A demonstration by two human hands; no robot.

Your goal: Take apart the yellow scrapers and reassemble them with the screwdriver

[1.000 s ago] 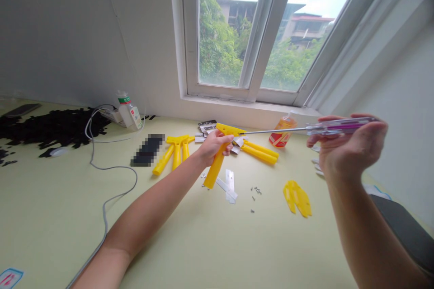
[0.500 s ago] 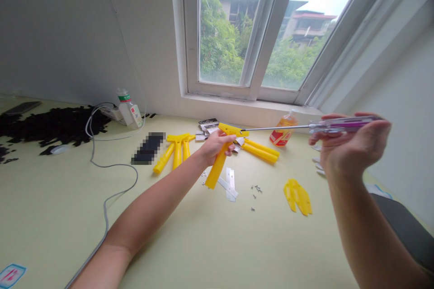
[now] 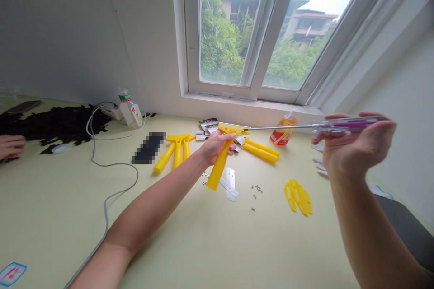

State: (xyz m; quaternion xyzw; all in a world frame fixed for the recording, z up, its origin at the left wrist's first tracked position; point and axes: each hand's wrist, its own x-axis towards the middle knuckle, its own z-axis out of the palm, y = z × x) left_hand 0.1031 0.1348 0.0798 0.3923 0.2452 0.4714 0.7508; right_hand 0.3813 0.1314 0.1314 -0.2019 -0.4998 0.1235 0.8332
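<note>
My left hand (image 3: pixel 219 148) is closed around a yellow plastic scraper handle (image 3: pixel 217 171), its wide head tilted up and a thin metal edge showing along the top. In my right hand (image 3: pixel 359 149) is a screwdriver (image 3: pixel 346 124) with a clear purple grip. Its long shaft points left, and the tip meets the right end of the scraper head. Below the handle lie flat metal blades (image 3: pixel 231 185) and several small nuts (image 3: pixel 205 182). Several screws (image 3: pixel 257 188) are scattered on the table, with yellow plastic plates (image 3: pixel 298 196) to their right.
More yellow handles (image 3: pixel 177 151) lie left and right of my left hand. An orange bottle (image 3: pixel 284 130) stands behind the screwdriver shaft. A grey cable (image 3: pixel 135 180) crosses the left side. Black strips (image 3: pixel 61 124) are heaped far left, where another person's hand (image 3: pixel 11 146) rests.
Another person's hand has come into view at the left edge. My right hand and the screwdriver have shifted slightly right; the scraper handle stays almost in place.
</note>
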